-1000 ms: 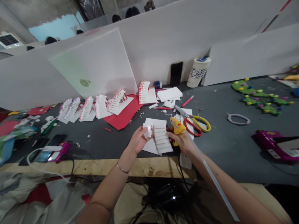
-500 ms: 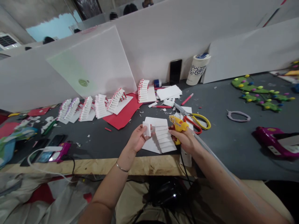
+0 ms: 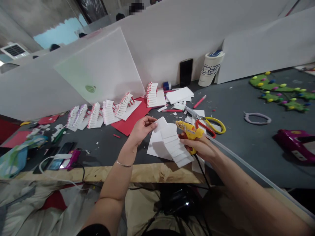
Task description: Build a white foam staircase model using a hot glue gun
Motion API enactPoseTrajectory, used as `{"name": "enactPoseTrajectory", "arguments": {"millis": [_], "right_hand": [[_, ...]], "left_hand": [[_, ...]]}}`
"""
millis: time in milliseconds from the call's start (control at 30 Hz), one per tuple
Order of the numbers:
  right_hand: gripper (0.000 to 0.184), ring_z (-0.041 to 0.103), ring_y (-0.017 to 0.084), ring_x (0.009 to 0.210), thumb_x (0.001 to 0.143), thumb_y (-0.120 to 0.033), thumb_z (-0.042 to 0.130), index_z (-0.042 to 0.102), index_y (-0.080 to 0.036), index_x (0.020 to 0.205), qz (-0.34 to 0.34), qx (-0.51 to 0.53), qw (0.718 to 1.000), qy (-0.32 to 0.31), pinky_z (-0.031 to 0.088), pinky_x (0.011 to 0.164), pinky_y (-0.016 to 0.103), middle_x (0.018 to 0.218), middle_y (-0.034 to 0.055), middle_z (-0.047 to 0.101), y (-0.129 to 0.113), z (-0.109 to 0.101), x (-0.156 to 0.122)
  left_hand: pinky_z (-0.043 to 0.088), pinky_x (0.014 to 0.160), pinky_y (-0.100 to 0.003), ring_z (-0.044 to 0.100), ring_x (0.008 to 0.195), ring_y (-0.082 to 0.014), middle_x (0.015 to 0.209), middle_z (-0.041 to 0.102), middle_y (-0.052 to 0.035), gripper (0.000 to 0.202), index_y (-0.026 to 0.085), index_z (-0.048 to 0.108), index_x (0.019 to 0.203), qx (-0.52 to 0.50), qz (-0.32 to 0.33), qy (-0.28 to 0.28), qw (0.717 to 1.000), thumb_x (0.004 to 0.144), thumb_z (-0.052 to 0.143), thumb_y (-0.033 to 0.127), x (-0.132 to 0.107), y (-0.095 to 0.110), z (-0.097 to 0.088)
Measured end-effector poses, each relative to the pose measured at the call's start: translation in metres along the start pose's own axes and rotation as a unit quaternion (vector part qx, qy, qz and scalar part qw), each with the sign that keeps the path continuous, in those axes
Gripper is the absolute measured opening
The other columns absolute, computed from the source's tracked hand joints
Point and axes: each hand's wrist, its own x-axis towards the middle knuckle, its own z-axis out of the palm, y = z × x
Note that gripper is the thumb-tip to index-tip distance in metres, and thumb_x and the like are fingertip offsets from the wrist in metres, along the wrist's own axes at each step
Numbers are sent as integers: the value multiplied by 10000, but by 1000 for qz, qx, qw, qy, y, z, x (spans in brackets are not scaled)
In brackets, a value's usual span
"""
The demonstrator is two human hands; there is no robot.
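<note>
"What's that left hand (image 3: 142, 129) got?"

"A small white card (image 3: 161, 124), pinched at its left edge between thumb and fingers. It meets the far end of that strip of overlapping white panels (image 3: 176, 149); I can't tell from here whether they're stuck together."

"And the right hand (image 3: 201, 146)?"

"Closed around a yellow glue gun (image 3: 193, 131), a long clear glue stick (image 3: 242, 161) trailing out the back. It touches the strip's right edge too."

"Is the strip lying straight?"

"No, it slants over a white sheet (image 3: 155, 149) on the dark surface (image 3: 231, 105), near the front."

"I see scissors (image 3: 202, 120) just beyond the gun, one handle red, one yellow."

"Farther back, a black phone (image 3: 186, 72) leans on the white partition (image 3: 172, 42) beside a printed cup (image 3: 211, 69). Leftward there's a row of ridged white pieces (image 3: 94, 114), one partly over a red sheet (image 3: 134, 122)."
</note>
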Motion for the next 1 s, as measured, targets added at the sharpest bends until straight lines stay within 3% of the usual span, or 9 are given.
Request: {"name": "enactPoseTrajectory", "arguments": {"millis": [233,400,800,1000], "right_hand": [[271,472,120,592,582,-331,826,679,-222,782,-5,-6,1000,11,377,502,277,823,22,655,-3,-3,-1],[280,494,133,594,545,-334,846,685,-236,752,-5,20,1000,21,378,489,278,844,29,680,-2,-5,1],[284,461,100,548,532,-314,837,662,-229,738,-13,30,999,14,360,446,255,841,24,692,-3,-2,1],[297,460,92,556,524,-293,839,641,-209,728,-9,29,1000,8,371,480,256,843,11,686,-5,-1,0]], "left_hand": [[429,585,-225,539,616,-109,719,676,-18,171,168,741,779,79,50,-30,995,691,815,295,9,7,17],[423,612,-215,561,665,-121,722,681,-26,143,175,736,767,92,62,-26,994,703,805,283,10,7,20],[359,555,-216,477,567,-93,598,602,21,206,165,696,680,57,30,48,997,661,837,314,13,-7,21],[400,622,-222,520,608,-97,652,644,16,221,163,686,673,19,12,71,997,657,836,325,14,-19,28]]}}
